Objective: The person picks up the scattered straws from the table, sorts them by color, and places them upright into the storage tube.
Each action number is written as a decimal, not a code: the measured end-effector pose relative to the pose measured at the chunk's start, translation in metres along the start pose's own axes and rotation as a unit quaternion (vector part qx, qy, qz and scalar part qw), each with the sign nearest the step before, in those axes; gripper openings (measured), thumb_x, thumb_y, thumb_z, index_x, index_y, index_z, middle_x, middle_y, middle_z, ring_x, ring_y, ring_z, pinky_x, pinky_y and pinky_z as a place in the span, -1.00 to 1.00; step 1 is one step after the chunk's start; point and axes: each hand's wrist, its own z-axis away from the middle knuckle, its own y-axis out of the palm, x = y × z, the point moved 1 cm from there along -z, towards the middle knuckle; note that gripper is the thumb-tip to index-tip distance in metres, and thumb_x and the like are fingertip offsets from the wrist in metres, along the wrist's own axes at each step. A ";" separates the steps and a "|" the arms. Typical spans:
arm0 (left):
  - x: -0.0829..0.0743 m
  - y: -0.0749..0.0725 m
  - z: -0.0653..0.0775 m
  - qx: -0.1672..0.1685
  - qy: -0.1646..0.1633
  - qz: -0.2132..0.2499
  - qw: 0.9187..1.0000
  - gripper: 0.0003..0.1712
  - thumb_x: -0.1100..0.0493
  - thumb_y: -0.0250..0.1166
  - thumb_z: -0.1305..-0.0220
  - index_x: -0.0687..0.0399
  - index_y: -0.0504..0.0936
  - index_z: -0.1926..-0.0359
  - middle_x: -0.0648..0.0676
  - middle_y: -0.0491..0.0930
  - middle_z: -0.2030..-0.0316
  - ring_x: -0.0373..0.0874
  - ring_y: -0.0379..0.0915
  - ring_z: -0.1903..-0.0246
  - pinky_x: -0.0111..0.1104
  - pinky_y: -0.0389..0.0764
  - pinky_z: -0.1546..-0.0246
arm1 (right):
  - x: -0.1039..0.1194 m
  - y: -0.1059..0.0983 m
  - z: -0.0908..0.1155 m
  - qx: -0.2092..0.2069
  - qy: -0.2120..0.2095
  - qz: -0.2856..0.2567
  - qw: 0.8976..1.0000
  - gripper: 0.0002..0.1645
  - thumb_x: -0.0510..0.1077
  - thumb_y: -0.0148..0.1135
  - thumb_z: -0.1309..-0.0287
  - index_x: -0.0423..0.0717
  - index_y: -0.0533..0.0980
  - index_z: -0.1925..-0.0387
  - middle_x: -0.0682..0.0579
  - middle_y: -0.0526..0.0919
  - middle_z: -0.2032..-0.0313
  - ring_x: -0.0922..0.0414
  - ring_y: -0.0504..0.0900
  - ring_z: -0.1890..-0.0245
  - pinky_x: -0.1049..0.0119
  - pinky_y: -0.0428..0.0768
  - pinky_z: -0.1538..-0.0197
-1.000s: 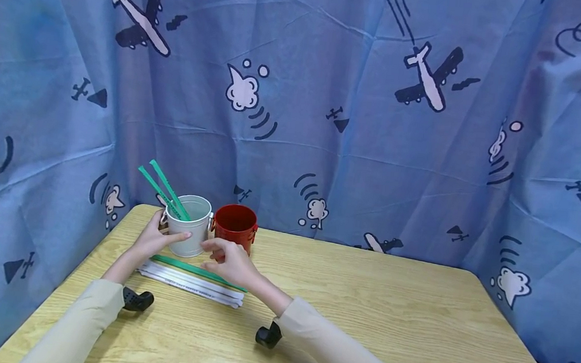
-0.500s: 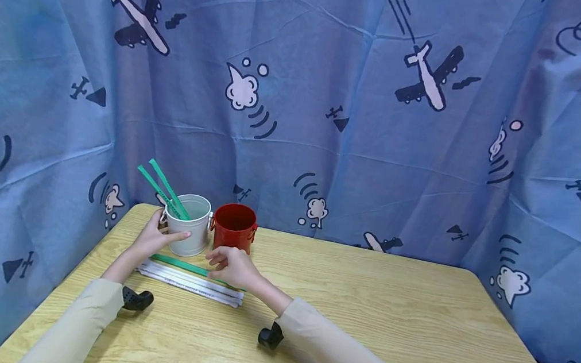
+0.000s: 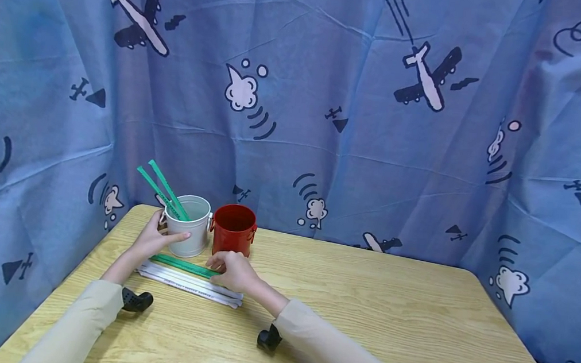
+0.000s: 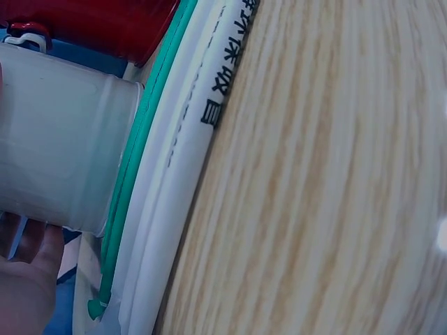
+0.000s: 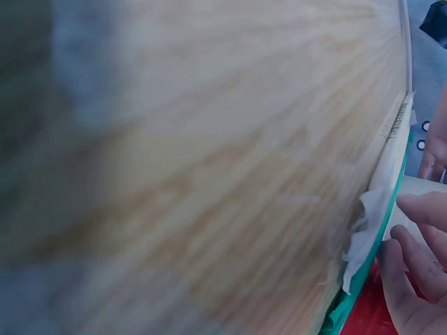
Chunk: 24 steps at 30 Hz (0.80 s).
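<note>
My left hand point(image 3: 153, 240) grips a white bucket point(image 3: 191, 241) from its left side, the thumb across its front. Two green paper-wrapped straws point(image 3: 161, 184) lean out of this bucket. On the table before it lie more green wrapped straws point(image 3: 182, 264) and, nearer to me, white wrapped straws point(image 3: 188, 286) with printing, also close up in the left wrist view. My right hand point(image 3: 236, 271) is at the right part of the green straws, fingers loosely bent; in the right wrist view a fingertip point(image 5: 385, 252) meets the green edge, with the other fingertips apart.
A red bucket point(image 3: 234, 228) stands just right of the white one, behind my right hand. The wooden table point(image 3: 363, 303) reaches far to the right. A blue airplane-print curtain point(image 3: 296, 118) closes off the back and sides.
My right hand has come down from in front of the buckets to the green straws and slightly right. The left hand and both buckets stay in place.
</note>
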 end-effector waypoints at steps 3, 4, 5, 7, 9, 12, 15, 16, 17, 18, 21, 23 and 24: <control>0.001 0.000 0.000 0.001 -0.001 0.001 1.000 0.15 0.03 0.34 -0.21 0.19 -0.30 -0.50 0.43 -0.06 -0.43 0.39 -0.03 -0.38 0.18 0.24 -0.31 | 0.001 0.002 0.000 0.001 -0.011 0.033 0.999 -0.69 -0.29 0.43 0.01 -0.11 0.65 0.15 0.03 0.75 0.22 0.25 0.69 0.27 0.61 0.58 0.21; 0.001 0.000 0.001 0.002 -0.001 0.001 1.000 0.15 0.03 0.34 -0.21 0.18 -0.30 -0.50 0.43 -0.06 -0.43 0.39 -0.04 -0.38 0.18 0.24 -0.31 | 0.001 0.003 0.001 0.001 -0.016 0.045 0.999 -0.70 -0.29 0.42 0.00 -0.10 0.65 0.15 0.03 0.75 0.23 0.26 0.69 0.28 0.61 0.58 0.21; 0.001 0.001 0.001 0.003 -0.001 0.001 1.000 0.15 0.03 0.34 -0.21 0.19 -0.30 -0.50 0.43 -0.07 -0.43 0.39 -0.04 -0.38 0.18 0.23 -0.31 | 0.001 0.004 0.001 0.002 -0.020 0.058 0.998 -0.71 -0.29 0.41 -0.01 -0.10 0.66 0.16 0.04 0.76 0.24 0.28 0.68 0.29 0.62 0.57 0.23; 0.001 0.001 0.002 0.005 -0.001 0.000 1.000 0.15 0.04 0.34 -0.22 0.19 -0.30 -0.50 0.44 -0.07 -0.43 0.40 -0.03 -0.38 0.18 0.24 -0.31 | 0.002 0.004 0.002 0.002 -0.025 0.077 0.997 -0.73 -0.30 0.40 0.00 -0.09 0.67 0.19 0.05 0.76 0.27 0.30 0.67 0.32 0.63 0.56 0.26; 0.001 0.000 0.002 0.004 0.000 -0.003 1.000 0.15 0.04 0.34 -0.21 0.19 -0.30 -0.50 0.44 -0.06 -0.43 0.40 -0.02 -0.38 0.17 0.25 -0.31 | 0.003 0.004 0.002 0.000 -0.027 0.091 0.995 -0.75 -0.31 0.39 0.00 -0.08 0.67 0.21 0.06 0.76 0.29 0.31 0.67 0.34 0.63 0.55 0.28; 0.001 -0.001 0.001 -0.002 0.004 -0.001 1.000 0.15 0.04 0.34 -0.21 0.20 -0.29 -0.50 0.44 -0.06 -0.42 0.39 -0.02 -0.38 0.16 0.23 -0.32 | 0.006 0.003 0.002 -0.006 -0.027 0.103 0.994 -0.76 -0.33 0.38 0.02 -0.07 0.67 0.25 0.06 0.77 0.32 0.32 0.66 0.37 0.63 0.53 0.32; 0.000 -0.002 0.000 -0.005 0.006 -0.001 1.000 0.15 0.04 0.34 -0.21 0.20 -0.29 -0.50 0.43 -0.06 -0.42 0.38 -0.04 -0.39 0.16 0.19 -0.34 | 0.008 0.001 0.002 -0.009 -0.024 0.111 0.993 -0.76 -0.34 0.38 0.04 -0.05 0.67 0.26 0.08 0.76 0.34 0.33 0.64 0.40 0.63 0.51 0.35; 0.000 -0.002 0.000 -0.005 0.006 0.000 1.000 0.15 0.04 0.34 -0.21 0.21 -0.29 -0.50 0.44 -0.06 -0.42 0.38 -0.05 -0.39 0.16 0.18 -0.35 | 0.008 0.001 0.002 -0.009 -0.022 0.113 0.993 -0.76 -0.34 0.38 0.04 -0.05 0.67 0.27 0.08 0.76 0.35 0.33 0.64 0.41 0.63 0.50 0.35; -0.001 -0.002 0.000 -0.003 0.006 -0.001 1.000 0.15 0.04 0.34 -0.21 0.21 -0.29 -0.50 0.44 -0.06 -0.42 0.38 -0.05 -0.39 0.16 0.19 -0.34 | 0.009 0.001 0.002 -0.010 -0.020 0.113 0.993 -0.76 -0.34 0.38 0.04 -0.05 0.67 0.27 0.09 0.76 0.36 0.34 0.63 0.42 0.62 0.50 0.37; -0.001 -0.001 0.000 -0.002 0.006 -0.002 1.000 0.15 0.04 0.34 -0.21 0.21 -0.29 -0.50 0.44 -0.06 -0.42 0.38 -0.05 -0.39 0.17 0.19 -0.34 | 0.009 0.001 0.002 -0.010 -0.016 0.114 0.993 -0.76 -0.34 0.38 0.05 -0.04 0.68 0.28 0.09 0.76 0.37 0.34 0.62 0.43 0.62 0.49 0.37; -0.001 0.000 0.001 0.000 0.007 -0.001 1.000 0.14 0.05 0.34 -0.21 0.22 -0.28 -0.50 0.44 -0.05 -0.42 0.39 -0.03 -0.38 0.17 0.21 -0.33 | 0.008 0.001 0.003 -0.013 -0.010 0.119 0.993 -0.76 -0.33 0.38 0.05 -0.03 0.69 0.28 0.12 0.76 0.38 0.36 0.61 0.44 0.62 0.48 0.39; -0.002 0.000 0.002 0.001 0.009 -0.002 1.000 0.13 0.05 0.33 -0.22 0.21 -0.29 -0.50 0.44 -0.05 -0.42 0.39 -0.03 -0.38 0.17 0.22 -0.33 | 0.007 0.002 0.003 -0.016 -0.007 0.124 0.992 -0.78 -0.32 0.38 0.03 -0.02 0.69 0.29 0.13 0.75 0.38 0.36 0.62 0.43 0.61 0.49 0.38; -0.002 0.000 0.002 0.000 0.009 -0.002 1.000 0.13 0.05 0.33 -0.22 0.21 -0.28 -0.50 0.44 -0.05 -0.42 0.38 -0.03 -0.39 0.17 0.21 -0.33 | 0.007 0.002 0.002 -0.016 -0.006 0.127 0.992 -0.79 -0.31 0.37 0.02 -0.02 0.69 0.29 0.13 0.75 0.38 0.36 0.62 0.42 0.61 0.50 0.36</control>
